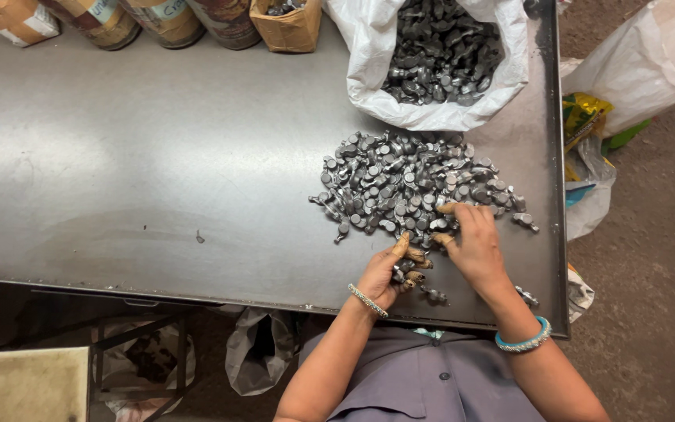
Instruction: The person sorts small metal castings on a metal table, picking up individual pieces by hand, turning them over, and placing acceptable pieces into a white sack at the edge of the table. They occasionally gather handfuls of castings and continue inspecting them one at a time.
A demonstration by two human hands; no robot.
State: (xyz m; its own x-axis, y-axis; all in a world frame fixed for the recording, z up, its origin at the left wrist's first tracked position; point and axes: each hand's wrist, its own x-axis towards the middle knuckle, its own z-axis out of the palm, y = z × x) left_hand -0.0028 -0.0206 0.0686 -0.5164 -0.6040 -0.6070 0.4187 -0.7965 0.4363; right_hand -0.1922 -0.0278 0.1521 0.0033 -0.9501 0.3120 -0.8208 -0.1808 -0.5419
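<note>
Head view shows your left hand (pixel 391 273) curled at the near edge of the metal table (pixel 158 180), fingers bent around a few small grey metal parts (pixel 405 270) cupped in the palm. Your right hand (pixel 470 246) lies flat and spread, fingertips resting on the near side of the heap of metal parts (pixel 408 184); whether it grips any piece you cannot tell. The heap sits toward the table's right end, just in front of an open white sack (pixel 431 109) filled with the same parts, which blocks the far side of the heap. A few stray pieces (pixel 435 295) lie close to your wrists near the table edge. Along the far edge stand several tins (pixel 166 19) and a small cardboard box (pixel 287 27). Beside the table on the floor at right rests another white bag (pixel 650 62) with coloured wrappers (pixel 583 117) beneath it.
</note>
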